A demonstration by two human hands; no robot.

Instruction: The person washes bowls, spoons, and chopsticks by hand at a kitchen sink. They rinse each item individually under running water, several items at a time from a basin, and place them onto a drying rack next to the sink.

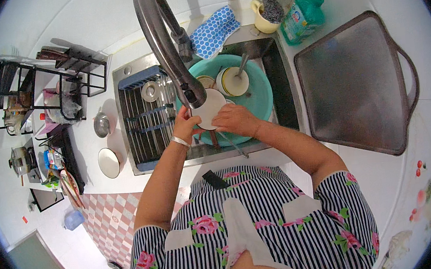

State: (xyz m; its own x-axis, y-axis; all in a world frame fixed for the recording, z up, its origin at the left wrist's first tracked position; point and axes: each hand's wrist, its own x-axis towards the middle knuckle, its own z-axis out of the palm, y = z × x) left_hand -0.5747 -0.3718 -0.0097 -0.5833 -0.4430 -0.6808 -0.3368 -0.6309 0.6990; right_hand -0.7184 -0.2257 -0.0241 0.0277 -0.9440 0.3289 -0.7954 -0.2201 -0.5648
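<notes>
Between my two hands, over the near left part of a green plastic basin (262, 95), I hold a small white bowl (210, 111). My left hand (185, 125) grips its left edge, thumb on the near side. My right hand (236, 120) lies on its lower right edge, with the fingers partly hidden. Stacked bowls (235, 82) with a spoon (242, 65) in them stand in the basin. Reddish-brown chopsticks or sticks and a metal utensil handle (234, 145) show below my hands. The dark metal faucet (160, 42) arches over the bowl, partly covering its upper edge.
A rack (149, 133) in the sink's left side holds a small metal dish (151, 91). Two bowls (109, 163) stand left on the counter. A blue-and-white cloth (215, 31), yellow mug (265, 20) with scrubber and green pump bottle (301, 19) are behind; a dark tray (351, 86) lies right.
</notes>
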